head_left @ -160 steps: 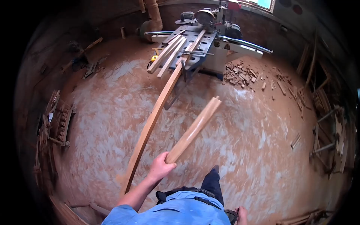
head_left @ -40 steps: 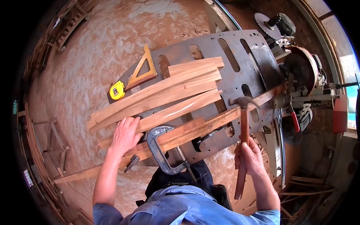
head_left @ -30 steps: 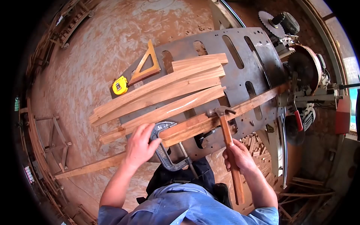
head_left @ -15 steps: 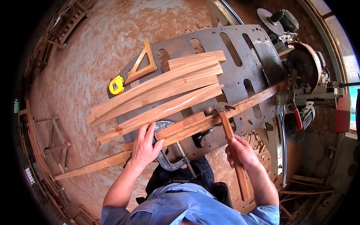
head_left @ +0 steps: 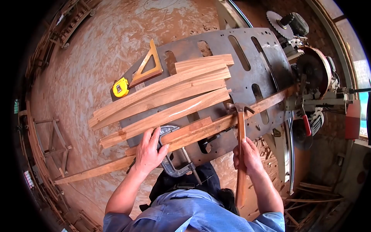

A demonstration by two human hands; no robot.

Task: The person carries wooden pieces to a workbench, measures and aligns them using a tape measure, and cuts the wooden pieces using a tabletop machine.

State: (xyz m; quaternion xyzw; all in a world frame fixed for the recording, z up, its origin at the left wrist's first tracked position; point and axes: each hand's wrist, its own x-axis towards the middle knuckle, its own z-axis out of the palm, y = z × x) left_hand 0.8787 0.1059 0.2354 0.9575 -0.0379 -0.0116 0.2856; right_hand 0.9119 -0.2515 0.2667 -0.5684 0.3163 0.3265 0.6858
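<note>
Wooden-handled hammer (head_left: 241, 129) closed in my right hand (head_left: 249, 156), head over long timber (head_left: 266, 106) on slotted table (head_left: 220, 45); probably head-heavy, stiff, smooth, best gripped low; my left hand (head_left: 148, 151) touches C-clamp (head_left: 170, 167), thumb apart from fingers, cannot tell if gripping

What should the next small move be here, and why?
Probably one light tap of the hammer near the short block, while the left hand, at the C-clamp, steadies the wood: the right hand grips the hammer, whose head is at the long strip, just beyond the block's saw-side end.
</note>
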